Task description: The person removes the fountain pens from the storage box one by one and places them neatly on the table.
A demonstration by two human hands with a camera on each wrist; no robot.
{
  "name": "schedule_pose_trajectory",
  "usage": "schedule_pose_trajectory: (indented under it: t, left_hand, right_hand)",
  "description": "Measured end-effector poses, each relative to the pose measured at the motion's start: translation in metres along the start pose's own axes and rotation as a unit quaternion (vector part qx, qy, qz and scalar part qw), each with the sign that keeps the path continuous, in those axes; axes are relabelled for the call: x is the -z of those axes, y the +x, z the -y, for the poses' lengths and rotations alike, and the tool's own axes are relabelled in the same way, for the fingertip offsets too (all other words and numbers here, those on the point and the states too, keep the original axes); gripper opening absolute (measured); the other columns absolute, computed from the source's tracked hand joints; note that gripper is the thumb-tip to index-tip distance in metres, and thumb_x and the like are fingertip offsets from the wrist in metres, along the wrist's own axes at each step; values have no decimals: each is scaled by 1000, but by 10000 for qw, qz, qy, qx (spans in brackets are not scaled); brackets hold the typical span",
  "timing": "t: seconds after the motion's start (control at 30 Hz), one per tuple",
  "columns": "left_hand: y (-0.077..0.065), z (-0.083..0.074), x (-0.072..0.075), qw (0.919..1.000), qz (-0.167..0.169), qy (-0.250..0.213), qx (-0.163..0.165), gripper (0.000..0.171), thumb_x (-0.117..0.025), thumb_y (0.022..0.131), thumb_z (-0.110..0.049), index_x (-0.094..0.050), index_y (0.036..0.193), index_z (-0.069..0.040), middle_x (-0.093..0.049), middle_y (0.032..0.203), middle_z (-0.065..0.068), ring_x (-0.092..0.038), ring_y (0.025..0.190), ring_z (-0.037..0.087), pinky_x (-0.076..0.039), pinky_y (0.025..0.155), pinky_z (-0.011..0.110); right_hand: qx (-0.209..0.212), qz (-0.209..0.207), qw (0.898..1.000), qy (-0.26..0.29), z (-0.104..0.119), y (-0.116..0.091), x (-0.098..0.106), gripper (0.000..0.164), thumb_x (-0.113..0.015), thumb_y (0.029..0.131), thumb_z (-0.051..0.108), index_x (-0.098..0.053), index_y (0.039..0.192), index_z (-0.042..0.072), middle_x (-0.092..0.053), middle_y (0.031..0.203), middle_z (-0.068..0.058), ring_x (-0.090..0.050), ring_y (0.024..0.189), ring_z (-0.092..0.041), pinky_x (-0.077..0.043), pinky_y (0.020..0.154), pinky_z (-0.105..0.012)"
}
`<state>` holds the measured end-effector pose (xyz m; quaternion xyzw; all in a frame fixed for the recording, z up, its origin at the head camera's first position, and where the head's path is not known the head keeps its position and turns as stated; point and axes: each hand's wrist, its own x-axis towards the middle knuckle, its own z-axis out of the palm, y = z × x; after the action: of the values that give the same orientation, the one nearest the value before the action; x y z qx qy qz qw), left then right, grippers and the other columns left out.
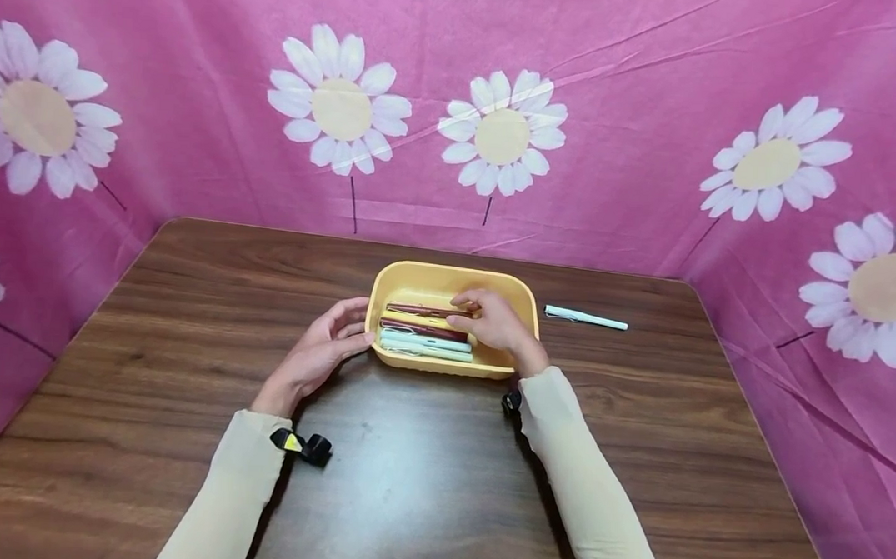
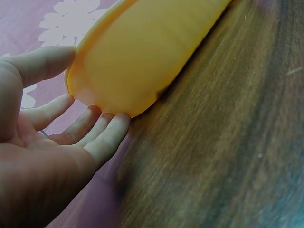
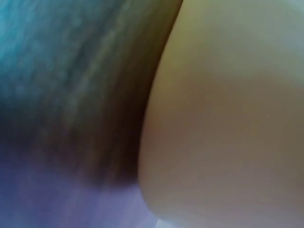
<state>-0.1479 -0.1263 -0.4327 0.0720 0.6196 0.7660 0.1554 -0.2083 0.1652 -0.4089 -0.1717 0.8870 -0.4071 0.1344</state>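
The left hand [image 1: 319, 351] is touching the left end of the yellow tray [image 1: 444, 368], fingers spread wide. The right hand [image 1: 500, 323] is occupying the right half, at the dark red pens [image 1: 423, 328]; whether its fingers are gripping one is not discernible. The tray is resting on the bench [image 1: 379, 485].

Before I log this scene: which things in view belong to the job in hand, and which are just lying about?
Likely in the job:
yellow bin
pens inside it
loose pale pen, probably: it resembles pens inside

Surroundings only:
wooden table
flowered cloth
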Motion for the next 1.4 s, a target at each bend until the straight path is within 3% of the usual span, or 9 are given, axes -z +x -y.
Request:
schedule_pose_trajectory:
  t: [0.3, 0.53, 0.87, 1.4]
  left_hand:
    - [0, 2, 2, 10000, 71, -29, -48, 65, -61, 95, 6, -30, 152, 5, -36, 150, 30, -37, 138, 44, -50, 98, 24]
    - [2, 1, -1, 9999, 21, 33, -97, 63, -61, 95, 6, -32, 151, 5, -37, 149, 30, -38, 137, 43, -51, 97, 24]
    - [2, 1, -1, 9999, -85, 136, -14, 64, -62, 95, 5, -33, 152, 4, -38, 149, 29, -39, 138, 42, -51, 95, 23]
    - [1, 0, 1, 9998, -104, 156, 1, 64, -63, 95, 4, -33, 151, 4, -39, 149, 28, -41, 137, 40, -51, 96, 24]
  right_hand:
    - [-27, 102, 9993, -345, 3, 3, -2, 31, -72, 94, 7, -68, 122, -4, -70, 110, -14, -65, 99, -26, -54, 90, -40]
    - [-85, 153, 9986, -501, 1, 4, 4, 19, -71, 94, 5, -73, 112, -1, -67, 94, -7, -59, 86, -20, -51, 81, -34]
    - [-159, 145, 9995, -235, 1, 2, 3, 14, -73, 91, 2, -74, 105, -2, -67, 89, -6, -59, 82, -17, -50, 74, -28]
    - [2, -578, 9982, -161, -1, 3, 2, 8, -74, 91, 3, -76, 98, 0, -69, 86, -7, -60, 80, -20, -51, 72, -30]
